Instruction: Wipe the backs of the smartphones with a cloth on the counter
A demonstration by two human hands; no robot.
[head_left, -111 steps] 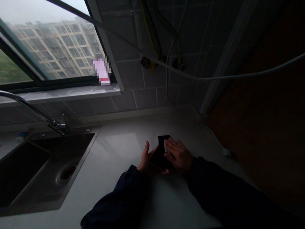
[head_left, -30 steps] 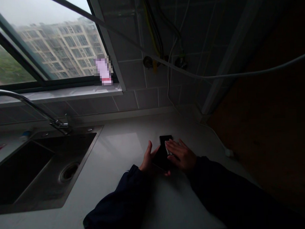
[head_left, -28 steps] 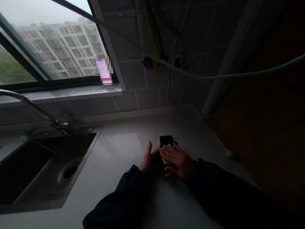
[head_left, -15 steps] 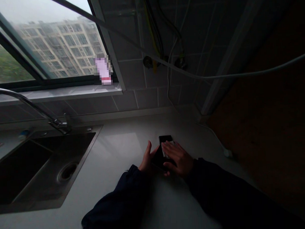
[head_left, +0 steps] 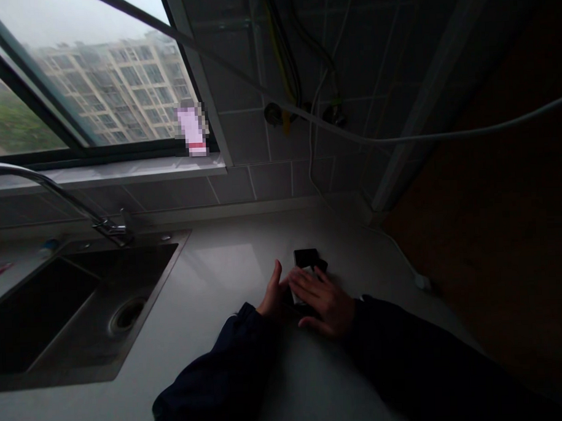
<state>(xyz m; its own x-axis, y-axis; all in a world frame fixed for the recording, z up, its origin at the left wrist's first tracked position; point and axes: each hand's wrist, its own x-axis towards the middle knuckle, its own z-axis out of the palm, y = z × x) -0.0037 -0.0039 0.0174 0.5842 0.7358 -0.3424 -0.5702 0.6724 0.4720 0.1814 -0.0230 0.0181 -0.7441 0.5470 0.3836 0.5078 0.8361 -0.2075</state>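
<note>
My left hand holds a dark, flat, phone-like slab from its left side, with the thumb pointing up. Across the top of that slab lies my right hand, its fingers nearly flat and pressing a small pale cloth or tissue against the surface. Most of the slab and much of the cloth are hidden under the fingers. Just beyond both hands, a black rectangular object rests on the white countertop. A small dark item sits by its right corner, too dim to identify.
On the left is a steel sink with a curved faucet. A window stands above it. One white cable crosses the view, and a white plug lies at the right. Pipe fittings are on the tiled wall.
My right hand has slid the cloth left and slightly toward me over the slab. The small dark item beside the black rectangle now shows. My left hand has barely moved.
</note>
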